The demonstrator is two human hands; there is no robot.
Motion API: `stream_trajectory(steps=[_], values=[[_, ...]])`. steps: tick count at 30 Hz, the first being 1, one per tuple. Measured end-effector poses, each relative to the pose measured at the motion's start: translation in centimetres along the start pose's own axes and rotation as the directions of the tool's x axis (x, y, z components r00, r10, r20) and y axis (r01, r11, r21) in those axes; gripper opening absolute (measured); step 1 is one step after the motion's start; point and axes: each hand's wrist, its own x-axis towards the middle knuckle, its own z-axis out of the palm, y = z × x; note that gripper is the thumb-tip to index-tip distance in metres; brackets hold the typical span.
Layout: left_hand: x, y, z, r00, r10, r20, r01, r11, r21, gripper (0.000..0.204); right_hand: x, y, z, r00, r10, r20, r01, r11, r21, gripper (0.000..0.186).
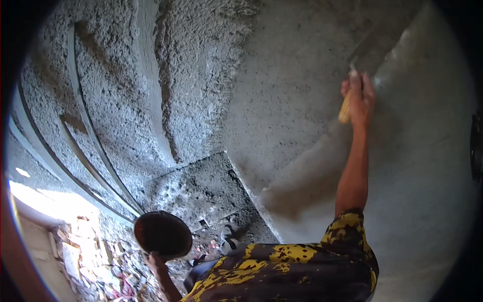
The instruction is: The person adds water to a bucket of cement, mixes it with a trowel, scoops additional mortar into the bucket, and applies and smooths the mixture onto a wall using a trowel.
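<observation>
The right hand point(358, 95) is raised and clenched around the wooden handle of a trowel point(366, 48), whose blade lies against the grey plastered wall point(282, 100). The left hand point(155, 261) grasps a dark round pan point(162, 234) low, above rubble point(95, 261).

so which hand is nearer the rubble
Left. The left hand holds a dark pan just above the rubble; the right hand holds a trowel high on the wall.
</observation>
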Motion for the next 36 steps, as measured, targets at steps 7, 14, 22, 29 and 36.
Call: stream_trajectory(steps=[7,14,22,29,36], values=[[-3.0,4.3,6.5,0.949,-0.048,0.312,0.075,0.994,-0.075,0.037,-26.6,5.2,0.3,0.616,0.499,0.609,0.099,0.718,-0.688,0.028],[-3.7,4.0,9.6,0.803,0.026,0.596,-0.063,0.997,0.043,0.035,-44.9,3.1,7.6,0.142,0.278,0.95,0.491,0.814,-0.311,0.019],[-6.3,5.7,7.4,0.746,0.192,0.638,-0.16,0.981,-0.108,0.039,-48.3,-1.3,11.4,0.216,0.176,0.96,0.713,0.643,-0.278,0.012],[-8.0,10.0,7.9,0.708,0.2,0.678,-0.339,0.938,0.076,0.053,-46.3,0.4,11.2,0.069,0.601,0.796,0.492,0.673,-0.551,0.021],[-6.2,9.1,6.1,0.736,0.183,0.652,-0.153,0.983,-0.104,0.043,-49.4,0.4,9.3,0.006,0.403,0.915,-0.179,0.901,-0.396,0.019]])
